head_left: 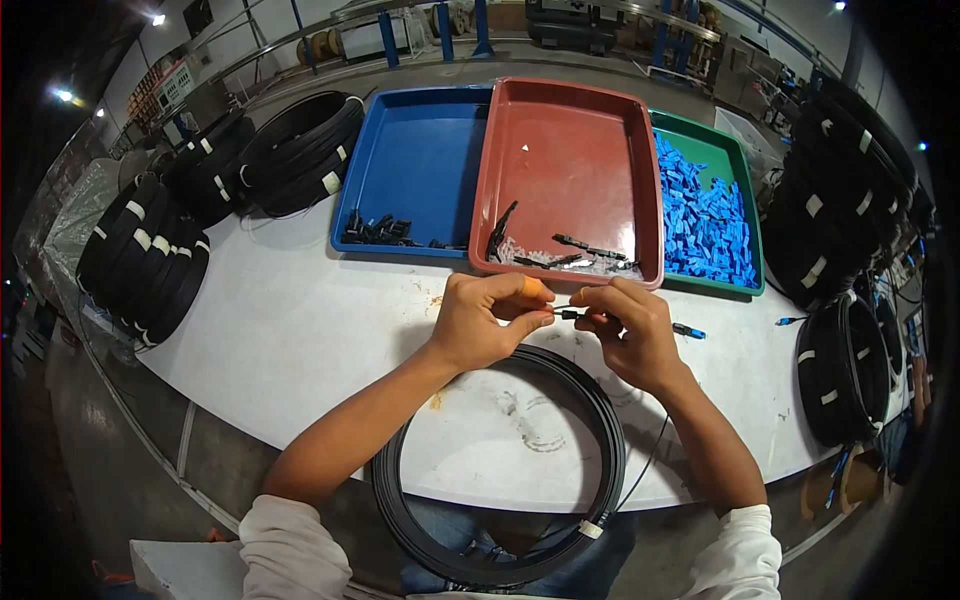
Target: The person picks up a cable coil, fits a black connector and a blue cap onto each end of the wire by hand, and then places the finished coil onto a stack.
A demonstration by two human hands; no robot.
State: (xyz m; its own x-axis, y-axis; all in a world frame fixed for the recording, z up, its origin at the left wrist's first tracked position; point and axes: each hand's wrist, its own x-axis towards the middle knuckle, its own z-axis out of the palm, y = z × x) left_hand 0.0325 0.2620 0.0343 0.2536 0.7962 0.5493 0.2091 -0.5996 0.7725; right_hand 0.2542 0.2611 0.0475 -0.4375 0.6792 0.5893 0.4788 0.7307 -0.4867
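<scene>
Coiled black cable (608,450) lies in a wide flat ring at the near edge of the white table (300,330), partly overhanging the lap; just beyond it the left hand (480,325) pinches a small black connector piece (568,314) between thumb and forefinger; the right hand (630,335) closes its fingertips on the other end, both held just above the table before a red plastic tray (482,180); a firm pinch close to the joint, wrists steady, looks the surest way to keep such small parts aligned; fingers hide the joint itself, and whether a cable end enters the piece cannot be made out.
</scene>
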